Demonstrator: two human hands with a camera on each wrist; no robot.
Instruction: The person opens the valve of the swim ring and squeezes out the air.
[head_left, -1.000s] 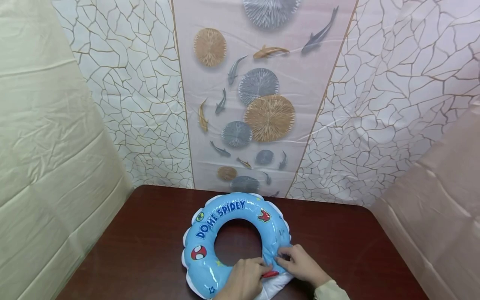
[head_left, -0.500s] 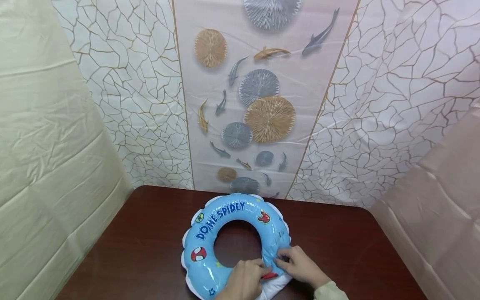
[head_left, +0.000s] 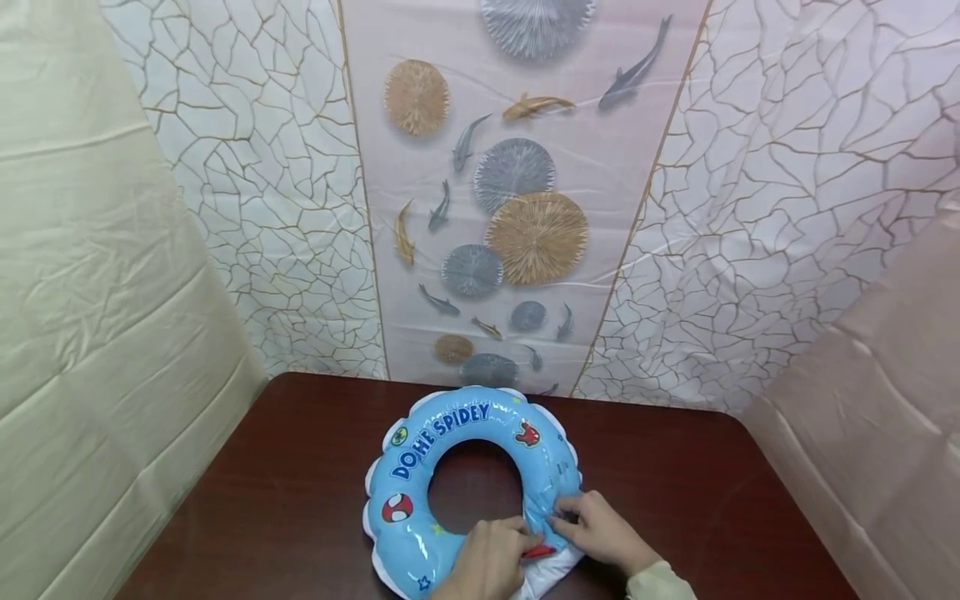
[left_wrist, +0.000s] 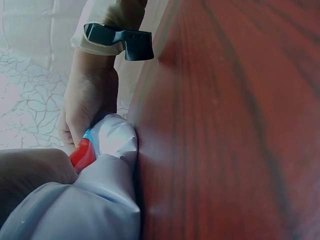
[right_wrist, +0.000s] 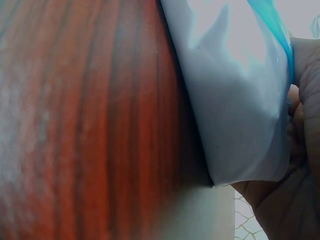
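An inflated blue swim ring (head_left: 397,546) with a white scalloped edge and "DOHE SPIDEY" lettering lies flat on the table. Its near right part is creased and looks softer, with a red patch (head_left: 538,551) and white underside showing. My left hand (head_left: 486,558) bends its fingers over that creased part beside the red patch. Just to the right, my right hand (head_left: 606,532) pinches the blue vinyl with thumb and fingers. In the left wrist view the ring's white underside (left_wrist: 107,187) bulges below both hands. What lies under the fingertips is hidden.
The dark red-brown wooden table (head_left: 697,492) extends to both sides of the ring. A patterned cloth backdrop (head_left: 300,250) with printed fish hangs behind its far edge. Pale padded cloth walls (head_left: 112,333) stand at left and right.
Both hands stay at the same part of the ring with almost no movement. The head view shifts only slightly.
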